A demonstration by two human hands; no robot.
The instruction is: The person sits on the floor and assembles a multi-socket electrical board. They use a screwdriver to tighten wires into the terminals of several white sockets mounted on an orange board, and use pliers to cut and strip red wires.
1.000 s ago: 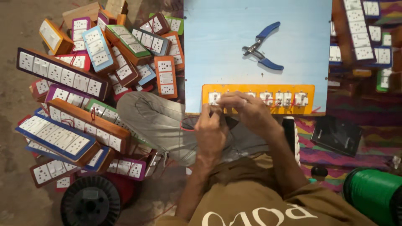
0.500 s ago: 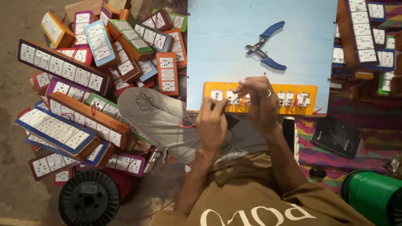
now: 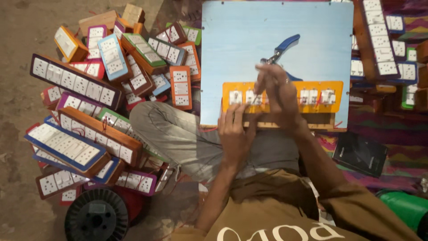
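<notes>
1. Switchboard [image 3: 318,96], orange, lies on blue board [image 3: 240,53] across the lap.
2. Left hand [image 3: 234,134] grips its near edge; right hand [image 3: 278,91] pinches something unclear above it.
3. Pliers [image 3: 281,49] might slide off if the board tilts.

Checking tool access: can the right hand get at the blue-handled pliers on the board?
Probably yes: the right hand hovers right beside the blue-handled pliers on the light blue board, with nothing between.

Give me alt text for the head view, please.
A seated person's left hand steadies an orange socket board on a light blue panel, while the right hand reaches over it toward blue-handled pliers. A heap of multicoloured socket boards lies on the floor alongside.
</notes>
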